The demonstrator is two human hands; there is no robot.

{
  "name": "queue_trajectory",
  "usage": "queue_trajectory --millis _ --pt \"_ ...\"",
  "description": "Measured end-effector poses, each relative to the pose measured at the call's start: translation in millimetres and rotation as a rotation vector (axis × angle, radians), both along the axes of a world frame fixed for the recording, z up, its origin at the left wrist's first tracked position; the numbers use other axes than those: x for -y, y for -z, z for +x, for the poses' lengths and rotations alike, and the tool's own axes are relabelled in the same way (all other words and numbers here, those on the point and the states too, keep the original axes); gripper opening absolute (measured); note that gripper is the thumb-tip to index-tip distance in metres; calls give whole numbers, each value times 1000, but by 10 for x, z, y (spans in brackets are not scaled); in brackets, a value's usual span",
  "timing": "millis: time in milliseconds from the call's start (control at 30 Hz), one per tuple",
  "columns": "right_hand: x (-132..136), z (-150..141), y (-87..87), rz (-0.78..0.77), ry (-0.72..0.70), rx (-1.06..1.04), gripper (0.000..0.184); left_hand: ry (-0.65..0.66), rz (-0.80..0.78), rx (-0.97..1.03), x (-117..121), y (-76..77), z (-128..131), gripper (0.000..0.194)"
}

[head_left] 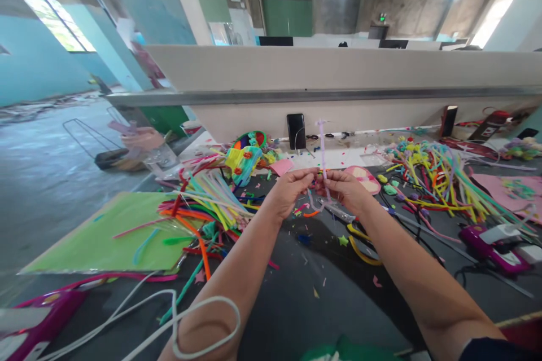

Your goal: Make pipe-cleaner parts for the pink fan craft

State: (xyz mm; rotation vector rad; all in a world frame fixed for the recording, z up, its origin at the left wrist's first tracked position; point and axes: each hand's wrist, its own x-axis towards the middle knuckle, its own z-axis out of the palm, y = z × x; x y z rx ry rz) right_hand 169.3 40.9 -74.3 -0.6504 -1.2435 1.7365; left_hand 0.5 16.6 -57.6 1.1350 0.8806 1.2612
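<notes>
Both my hands meet over the middle of the dark table (326, 287). My left hand (290, 187) and my right hand (345, 188) pinch a pale lilac pipe cleaner (322, 149) between closed fingers. The pipe cleaner stands upright above my fingers, with a small twisted knot near its top. A short curl of it hangs below my right hand. A white cord (186, 316) loops over my left forearm.
Piles of coloured pipe cleaners lie left (203, 197) and right (449, 180) of my hands. A green sheet (105, 237) lies at the left, a pink glue gun (491, 248) at the right. A black phone (296, 131) leans against the grey partition (339, 70).
</notes>
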Motion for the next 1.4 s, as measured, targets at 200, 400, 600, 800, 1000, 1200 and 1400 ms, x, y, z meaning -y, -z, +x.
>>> queue_trajectory --millis 200,400,600,800,1000,1200,1400 --pt "59 -110 63 -40 -25 -60 25 -10 -26 69 -37 62 -30 34" --pt "76 -242 186 -23 159 -141 28 -57 -5 90 -107 108 -129 36" --pt "79 -289 255 1 329 -132 23 -42 -13 69 -134 141 -167 35" --pt "179 -412 363 -18 265 -165 22 93 -83 -22 -137 151 -243 32" --pt "324 -551 456 -117 52 -302 29 99 -100 -135 -143 49 -483 26" --pt "253 -504 493 -282 95 -346 25 97 -103 -198 -132 -17 -602 28" --pt "258 -484 463 -306 155 -328 17 114 -112 -210 -138 3 -578 29"
